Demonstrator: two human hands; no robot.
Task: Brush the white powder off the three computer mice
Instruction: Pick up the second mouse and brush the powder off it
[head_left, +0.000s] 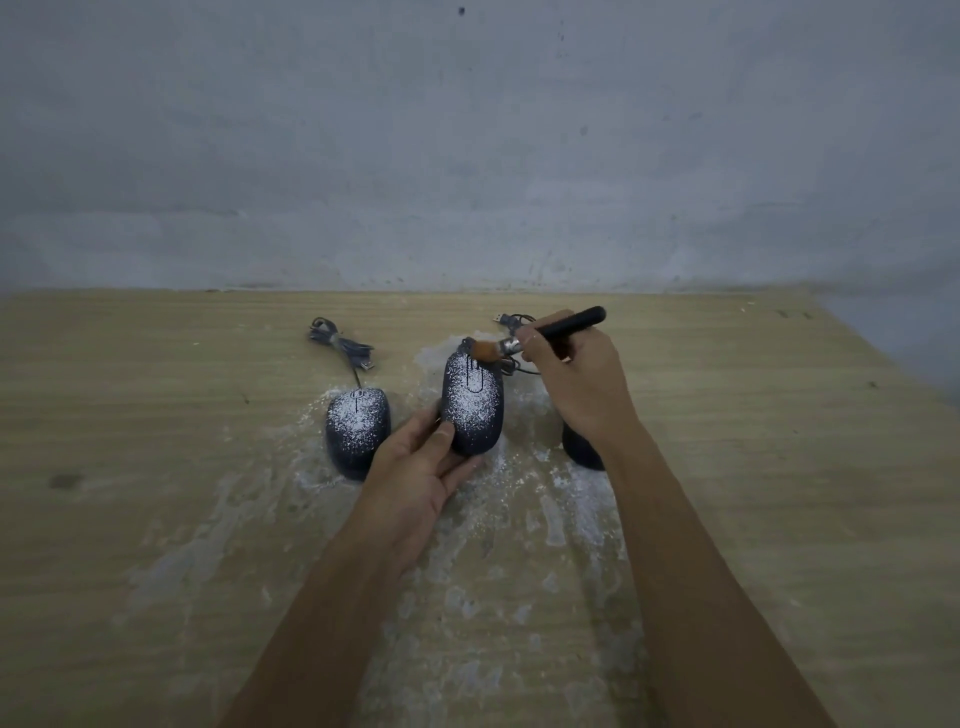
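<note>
Three dark computer mice are on the wooden table (156, 415). The middle mouse (475, 400), dusted with white powder, is tilted up off the table with my left hand (421, 467) gripping its near end. My right hand (576, 384) holds a black-handled brush (550, 332), whose brown bristles touch the mouse's far end. The left mouse (356, 426) lies flat and carries powder. The right mouse (582, 449) is mostly hidden behind my right wrist.
White powder (519, 519) is smeared over the table around and in front of the mice. A bundled cable (337, 343) lies behind the left mouse, another cable with a USB plug (506, 319) behind the middle one. A grey wall (467, 156) stands at the table's far edge.
</note>
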